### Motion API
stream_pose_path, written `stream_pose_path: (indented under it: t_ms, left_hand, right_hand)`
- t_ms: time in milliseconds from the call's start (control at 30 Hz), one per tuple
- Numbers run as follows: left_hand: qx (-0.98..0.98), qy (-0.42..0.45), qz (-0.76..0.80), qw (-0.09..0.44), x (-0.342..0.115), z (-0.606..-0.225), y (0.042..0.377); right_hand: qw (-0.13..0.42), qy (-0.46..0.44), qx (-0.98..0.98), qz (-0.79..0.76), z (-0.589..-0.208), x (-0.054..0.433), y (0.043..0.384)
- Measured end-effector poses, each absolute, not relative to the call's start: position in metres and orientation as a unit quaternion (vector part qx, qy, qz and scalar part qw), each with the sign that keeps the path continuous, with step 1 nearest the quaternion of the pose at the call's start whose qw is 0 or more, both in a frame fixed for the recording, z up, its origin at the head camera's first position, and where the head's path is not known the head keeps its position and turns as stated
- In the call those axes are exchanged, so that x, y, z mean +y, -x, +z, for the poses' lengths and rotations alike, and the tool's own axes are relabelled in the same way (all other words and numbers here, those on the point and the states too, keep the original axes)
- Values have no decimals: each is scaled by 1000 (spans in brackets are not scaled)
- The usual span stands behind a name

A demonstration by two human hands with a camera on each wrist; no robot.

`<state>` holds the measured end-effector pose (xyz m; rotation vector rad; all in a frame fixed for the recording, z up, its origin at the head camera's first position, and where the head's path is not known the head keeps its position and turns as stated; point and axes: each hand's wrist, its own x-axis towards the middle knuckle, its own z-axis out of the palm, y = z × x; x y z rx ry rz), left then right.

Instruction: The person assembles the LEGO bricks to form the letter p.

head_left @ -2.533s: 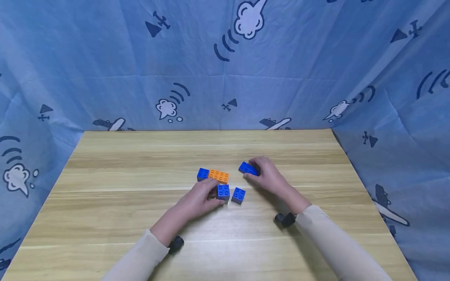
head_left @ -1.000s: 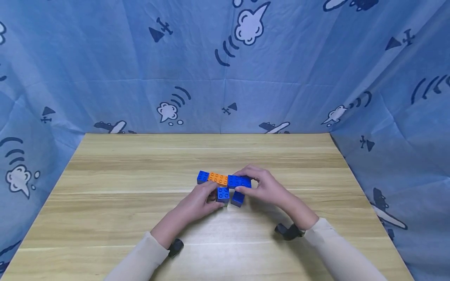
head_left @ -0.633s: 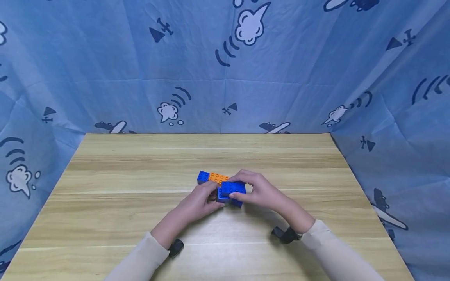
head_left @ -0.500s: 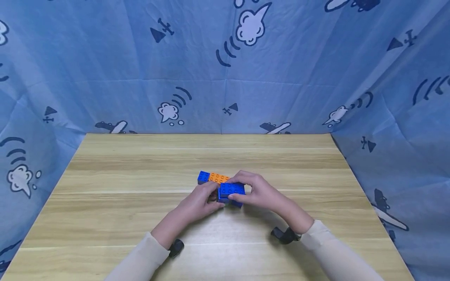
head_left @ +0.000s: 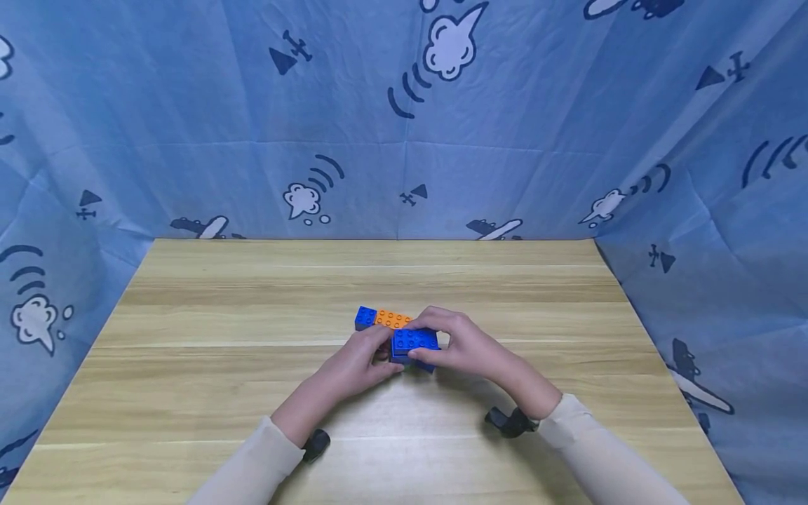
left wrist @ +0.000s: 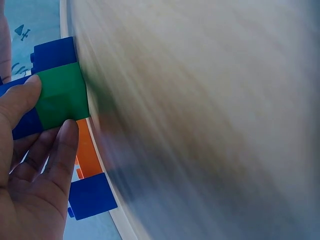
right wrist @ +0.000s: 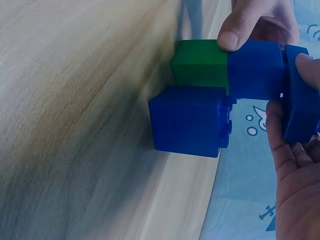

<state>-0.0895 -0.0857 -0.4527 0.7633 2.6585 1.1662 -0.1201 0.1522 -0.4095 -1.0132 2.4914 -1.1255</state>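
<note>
My left hand grips a small stack, a green block at the bottom with a square blue block on top. Between thumb and fingers, my right hand pinches a long blue brick. That brick lies across the stack's top, its left end over the square block's studs; a thin gap shows there in the right wrist view. Its right end sticks out above a separate blue block, which stands on the table beside the stack and is mostly hidden in the head view.
Just behind the left fingers, an orange brick lies on the wooden table, with another blue block against its left end. A patterned blue cloth hangs behind and at both sides.
My right hand has carried the long blue brick from the right, leftward and nearer, onto the stack's top, lining it up over the last half second. The left hand has stayed on the stack.
</note>
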Motion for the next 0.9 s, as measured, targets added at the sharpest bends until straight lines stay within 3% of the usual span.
stream_pose_path:
  t_ms: [900]
  left_hand:
    - [882,-251,392,74,-85,-453,91]
  right_hand:
    - [122,350,857,-359,-408,149,118]
